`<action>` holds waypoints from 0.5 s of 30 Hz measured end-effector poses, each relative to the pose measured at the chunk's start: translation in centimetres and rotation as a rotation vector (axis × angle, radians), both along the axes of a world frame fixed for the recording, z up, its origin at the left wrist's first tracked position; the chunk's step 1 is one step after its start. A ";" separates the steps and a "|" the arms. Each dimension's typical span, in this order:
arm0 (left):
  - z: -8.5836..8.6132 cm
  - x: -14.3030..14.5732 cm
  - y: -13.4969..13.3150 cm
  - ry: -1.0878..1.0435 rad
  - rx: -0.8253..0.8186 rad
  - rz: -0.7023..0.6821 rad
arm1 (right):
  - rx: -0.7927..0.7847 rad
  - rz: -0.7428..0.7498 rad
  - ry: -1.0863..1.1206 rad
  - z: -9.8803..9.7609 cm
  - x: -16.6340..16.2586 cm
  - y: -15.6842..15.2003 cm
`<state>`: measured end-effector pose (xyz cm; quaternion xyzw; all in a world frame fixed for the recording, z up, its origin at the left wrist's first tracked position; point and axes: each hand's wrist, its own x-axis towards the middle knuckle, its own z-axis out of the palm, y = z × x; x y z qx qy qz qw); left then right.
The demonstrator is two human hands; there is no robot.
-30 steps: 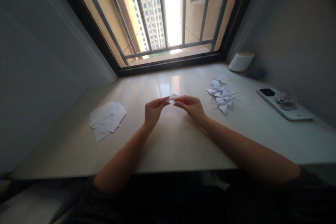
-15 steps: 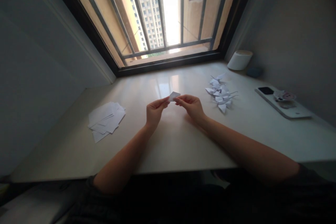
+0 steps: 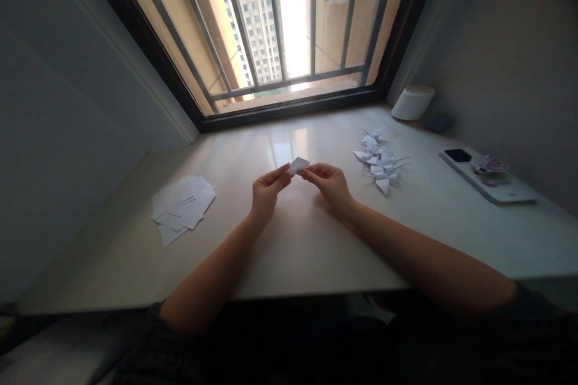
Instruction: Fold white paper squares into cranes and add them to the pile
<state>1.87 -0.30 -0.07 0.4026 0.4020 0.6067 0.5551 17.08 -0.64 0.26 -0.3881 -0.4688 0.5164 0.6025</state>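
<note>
A small folded piece of white paper [image 3: 299,163] is held between my two hands above the middle of the table. My left hand [image 3: 270,185] pinches its left corner between thumb and fingers. At its lower right edge, my right hand [image 3: 330,181] is closed in a pinch on the same paper. The fingertips cover parts of the paper's lower edge. Off to the right of my right hand lies a heap of folded paper cranes [image 3: 380,159]. A loose pile of flat white paper sheets [image 3: 183,204] lies left of my left hand.
On the right side of the white table [image 3: 298,252] lies a phone [image 3: 487,177] with a round grip on its back. A white cylindrical object [image 3: 413,102] stands in the back right corner, beside a small dark item [image 3: 438,124]. A barred window [image 3: 289,102] rises behind.
The folded paper has shifted very slightly left, and the fingers of both hands have changed position a little on it. The pile and the cranes are unmoved.
</note>
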 end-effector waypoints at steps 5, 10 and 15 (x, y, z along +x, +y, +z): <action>0.3 0.1 -0.1 -0.050 -0.041 -0.023 | -0.030 0.012 0.035 0.3 -0.1 -0.1; 0.7 0.1 -0.2 -0.053 -0.040 -0.037 | -0.029 0.006 0.052 0.1 -0.1 -0.1; 0.7 0.1 -0.3 -0.039 -0.020 -0.035 | -0.022 0.008 0.056 0.1 -0.1 -0.1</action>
